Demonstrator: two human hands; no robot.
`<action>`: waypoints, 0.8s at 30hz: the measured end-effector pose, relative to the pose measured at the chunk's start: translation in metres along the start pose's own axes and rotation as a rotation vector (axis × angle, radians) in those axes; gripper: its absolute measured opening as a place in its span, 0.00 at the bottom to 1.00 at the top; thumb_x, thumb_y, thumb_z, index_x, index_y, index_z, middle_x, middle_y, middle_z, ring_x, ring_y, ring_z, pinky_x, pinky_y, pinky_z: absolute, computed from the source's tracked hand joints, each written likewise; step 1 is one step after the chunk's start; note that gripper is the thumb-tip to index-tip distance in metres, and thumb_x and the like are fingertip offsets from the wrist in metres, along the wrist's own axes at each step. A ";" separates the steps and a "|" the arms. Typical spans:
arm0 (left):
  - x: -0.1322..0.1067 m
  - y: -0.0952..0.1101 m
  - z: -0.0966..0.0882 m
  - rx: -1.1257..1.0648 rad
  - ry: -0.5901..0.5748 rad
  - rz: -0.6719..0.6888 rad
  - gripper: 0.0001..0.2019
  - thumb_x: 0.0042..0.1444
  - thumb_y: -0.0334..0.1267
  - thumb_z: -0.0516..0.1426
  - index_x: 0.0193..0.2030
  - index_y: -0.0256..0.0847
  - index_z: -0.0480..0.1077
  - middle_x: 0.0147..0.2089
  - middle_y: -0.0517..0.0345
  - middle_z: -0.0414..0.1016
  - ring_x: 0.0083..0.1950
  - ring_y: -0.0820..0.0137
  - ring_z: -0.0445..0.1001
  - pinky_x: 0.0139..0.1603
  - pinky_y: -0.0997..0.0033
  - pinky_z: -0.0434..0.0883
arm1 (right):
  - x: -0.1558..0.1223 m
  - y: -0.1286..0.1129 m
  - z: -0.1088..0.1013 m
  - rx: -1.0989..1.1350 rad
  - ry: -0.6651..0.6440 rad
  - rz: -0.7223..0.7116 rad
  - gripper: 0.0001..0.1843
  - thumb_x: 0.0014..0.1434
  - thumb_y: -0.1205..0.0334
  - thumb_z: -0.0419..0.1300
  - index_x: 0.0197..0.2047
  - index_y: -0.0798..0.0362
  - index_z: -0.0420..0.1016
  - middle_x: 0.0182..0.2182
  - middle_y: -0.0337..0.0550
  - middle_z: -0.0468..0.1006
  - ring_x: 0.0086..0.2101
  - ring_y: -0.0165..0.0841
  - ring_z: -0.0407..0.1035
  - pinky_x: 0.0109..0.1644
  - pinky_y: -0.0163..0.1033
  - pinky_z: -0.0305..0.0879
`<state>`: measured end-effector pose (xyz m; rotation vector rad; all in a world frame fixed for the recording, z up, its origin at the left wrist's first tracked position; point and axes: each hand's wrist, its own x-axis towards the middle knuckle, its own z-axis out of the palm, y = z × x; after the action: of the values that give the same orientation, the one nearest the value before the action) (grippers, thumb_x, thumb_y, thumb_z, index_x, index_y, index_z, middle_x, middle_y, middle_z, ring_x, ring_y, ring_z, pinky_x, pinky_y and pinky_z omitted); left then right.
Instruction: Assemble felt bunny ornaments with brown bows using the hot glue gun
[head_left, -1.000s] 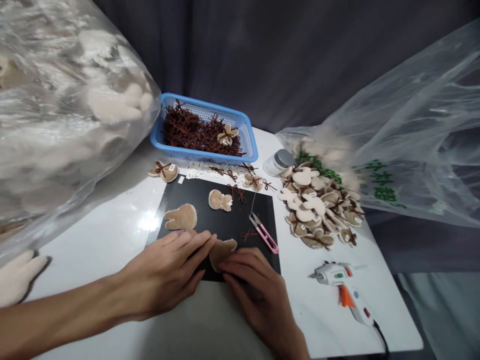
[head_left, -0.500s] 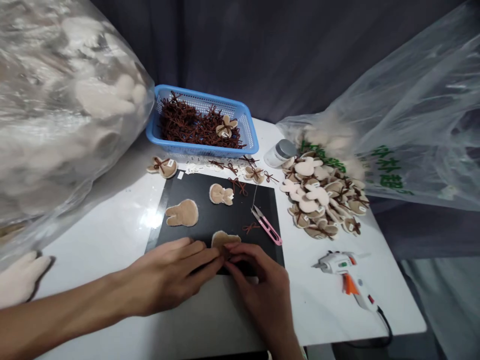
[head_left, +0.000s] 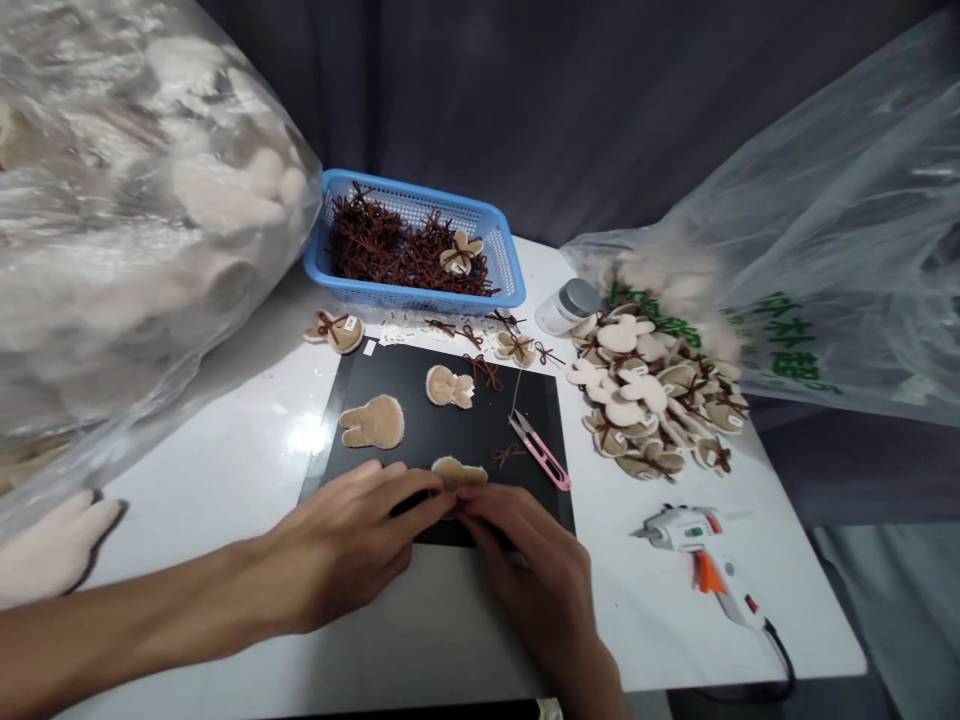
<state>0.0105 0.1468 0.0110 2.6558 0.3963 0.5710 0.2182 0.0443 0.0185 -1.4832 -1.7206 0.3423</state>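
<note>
Near the front edge of the black mat (head_left: 450, 425), a tan plush rabbit piece (head_left: 459, 471) lies partly under my fingers. My left hand (head_left: 360, 535) comes in from the left, its fingers closed on the near side of that piece. My right hand (head_left: 529, 560) meets it there in a pinch, fingertips touching the left ones. What sits between the fingertips is hidden. Farther up the mat are a tan rabbit shape (head_left: 373, 422) and a smaller one (head_left: 450, 386) with a white tag. Pink thread snips (head_left: 541, 452) lie beside a brown bow (head_left: 509, 454) on the right.
A blue basket (head_left: 420, 297) of brown bows stands behind the mat. On the right are a heap of finished rabbits (head_left: 652, 395), a grey-lidded jar (head_left: 568, 306) and a glue gun (head_left: 701, 550) with its cord. Big plastic bags (head_left: 150, 230) flank the table.
The view has shifted slightly, so the table things sit a little farther right. My hands stay together at the rabbit piece, with the fingertips moved slightly closer over its near side.
</note>
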 end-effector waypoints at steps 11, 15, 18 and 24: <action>0.003 0.006 -0.005 -0.069 -0.005 -0.074 0.26 0.63 0.22 0.51 0.68 0.36 0.67 0.61 0.43 0.77 0.48 0.62 0.79 0.45 0.60 0.76 | -0.007 -0.009 0.007 -0.155 0.049 -0.023 0.18 0.70 0.76 0.61 0.58 0.50 0.79 0.48 0.47 0.88 0.46 0.36 0.84 0.54 0.38 0.82; 0.007 0.006 -0.008 -0.032 -0.098 -0.091 0.27 0.63 0.23 0.52 0.69 0.35 0.65 0.60 0.43 0.78 0.44 0.61 0.77 0.40 0.59 0.72 | -0.010 -0.022 0.018 -0.271 0.073 0.100 0.18 0.74 0.71 0.57 0.64 0.52 0.75 0.49 0.50 0.87 0.47 0.39 0.84 0.53 0.42 0.83; 0.010 0.007 -0.010 0.019 -0.150 -0.114 0.26 0.64 0.26 0.53 0.69 0.35 0.64 0.59 0.44 0.79 0.42 0.61 0.74 0.39 0.57 0.69 | -0.007 -0.027 0.020 -0.318 0.068 0.163 0.17 0.76 0.68 0.55 0.64 0.51 0.74 0.47 0.50 0.86 0.45 0.40 0.83 0.48 0.43 0.83; 0.011 0.007 -0.011 0.016 -0.166 -0.109 0.23 0.66 0.27 0.53 0.68 0.34 0.65 0.58 0.46 0.78 0.43 0.61 0.73 0.40 0.57 0.67 | -0.003 -0.022 0.011 -0.301 0.083 0.113 0.13 0.75 0.68 0.56 0.59 0.51 0.76 0.44 0.49 0.87 0.43 0.39 0.83 0.49 0.41 0.82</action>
<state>0.0163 0.1473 0.0269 2.6523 0.4943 0.3123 0.1951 0.0389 0.0246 -1.7890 -1.6789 0.0792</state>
